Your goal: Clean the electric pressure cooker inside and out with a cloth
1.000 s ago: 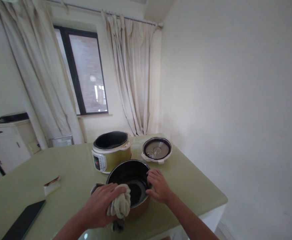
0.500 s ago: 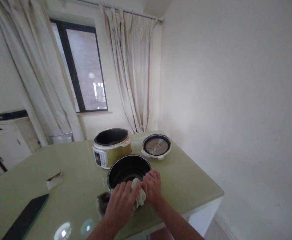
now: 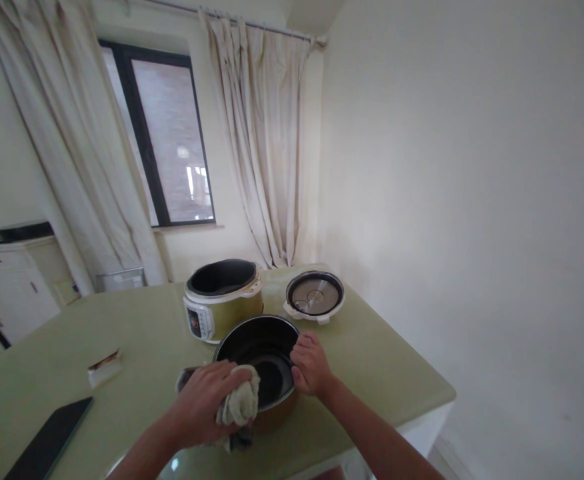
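Two hands busy, head view: your left hand (image 3: pixel 199 403) clutches cloth (image 3: pixel 239 400) at pot (image 3: pixel 275 415) rim, right hand (image 3: pixel 312 367) grips rim opposite; beyond grip, cooker (image 3: pixel 237 313) open, pot out, lid (image 3: pixel 317 293) off; how much is left, unclear

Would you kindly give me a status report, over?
Left hand gripping cloth beside pot; right hand on pot's right rim; pot upright, open; cooker close behind.

Straight ahead of my left hand (image 3: pixel 207 403), the cooker body (image 3: pixel 232 310) blocks the way beyond the pot (image 3: pixel 257 340). Ahead of my right hand (image 3: pixel 312 365) sits the upturned lid (image 3: pixel 315 295); to its right, bare tabletop (image 3: pixel 392 367) leaves room to pass.
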Motion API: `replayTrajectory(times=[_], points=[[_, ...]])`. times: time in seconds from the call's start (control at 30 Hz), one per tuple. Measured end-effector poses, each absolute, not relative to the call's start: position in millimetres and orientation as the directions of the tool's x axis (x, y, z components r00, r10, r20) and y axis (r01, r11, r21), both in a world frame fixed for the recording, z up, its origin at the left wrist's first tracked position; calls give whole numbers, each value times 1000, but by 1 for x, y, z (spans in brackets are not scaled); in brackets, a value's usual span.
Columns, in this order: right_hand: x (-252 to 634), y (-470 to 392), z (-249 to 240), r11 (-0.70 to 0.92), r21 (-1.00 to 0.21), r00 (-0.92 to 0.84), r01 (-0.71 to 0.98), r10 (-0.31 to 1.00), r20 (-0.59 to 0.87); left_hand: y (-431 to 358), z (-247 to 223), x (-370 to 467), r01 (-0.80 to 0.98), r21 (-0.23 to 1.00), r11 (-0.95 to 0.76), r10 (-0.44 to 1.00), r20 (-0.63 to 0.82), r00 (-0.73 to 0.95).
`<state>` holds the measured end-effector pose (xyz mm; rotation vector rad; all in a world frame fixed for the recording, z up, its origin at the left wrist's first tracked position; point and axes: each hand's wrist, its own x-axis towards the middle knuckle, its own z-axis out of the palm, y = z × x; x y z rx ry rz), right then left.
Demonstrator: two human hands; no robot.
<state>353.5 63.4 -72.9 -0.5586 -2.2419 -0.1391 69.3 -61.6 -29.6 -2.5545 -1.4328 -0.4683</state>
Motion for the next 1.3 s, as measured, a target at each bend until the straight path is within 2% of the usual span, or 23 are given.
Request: replayTrajectory(times=[0.23,0.47,0.57,0.63,0.8,0.9,1.1,1.3], points=[[350,31,-84,827,-82,-481,556,401,780,-66,-23,105,879,-110,-463,857,196,476],[347,15,-79,789,-112,-437,604,446,781,-73,-26,155,905,-102,-413,878,218,426],[343,9,-79,789,-131,-436,600,460,773,-76,-34,169,935,-86,-343,901,253,354],[343,7,-77,804,-150,-434,576,456,777,-75,-36,166,930,-58,-362,891,271,364],[365,20,-60,922,-113,-586,371,327,741,-63,-27,118,818,38,-574,778,335,531],[382,36,-50,948,-68,-688,312,274,672,-57,-22,86,785,73,-616,746,376,550],[383,41,-61,922,-18,-701,386,306,644,-57,-28,76,820,29,-572,747,433,505],[372,23,-66,896,-20,-693,443,357,626,-68,-31,122,866,-78,-495,801,347,489]])
